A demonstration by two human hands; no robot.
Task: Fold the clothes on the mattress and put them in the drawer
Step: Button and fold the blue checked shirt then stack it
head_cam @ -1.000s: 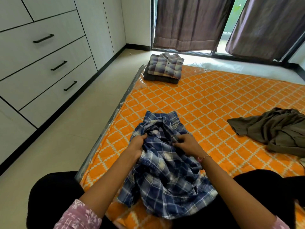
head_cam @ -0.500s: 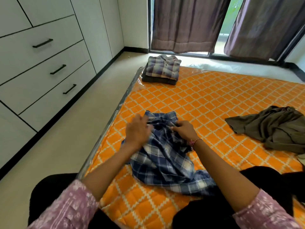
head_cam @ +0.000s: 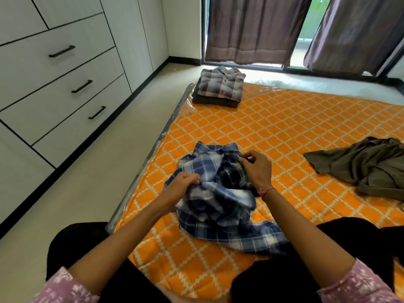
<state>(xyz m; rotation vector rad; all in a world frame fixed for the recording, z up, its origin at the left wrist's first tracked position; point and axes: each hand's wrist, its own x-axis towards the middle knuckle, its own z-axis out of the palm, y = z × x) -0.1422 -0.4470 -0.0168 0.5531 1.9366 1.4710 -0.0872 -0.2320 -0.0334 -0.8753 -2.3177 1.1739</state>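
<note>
Gripping a crumpled blue plaid shirt (head_cam: 220,200) on the orange patterned mattress (head_cam: 284,136): left hand (head_cam: 185,182) bunched on the fabric's near-left edge, right hand (head_cam: 256,169) pinching cloth near the collar. Folded clothes (head_cam: 219,87) stacked at the far corner; olive garment (head_cam: 367,165) heaped to the right; closed drawers (head_cam: 65,84) at left.

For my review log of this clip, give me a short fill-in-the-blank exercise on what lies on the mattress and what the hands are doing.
1. Both the left hand and the right hand grip the blue ____ shirt.
2. The folded clothes sit at the mattress corner nearest the ____.
3. The crumpled olive garment lies to the person's ____.
4. All three drawers are ____.

Missing words: plaid; window; right; closed
</note>
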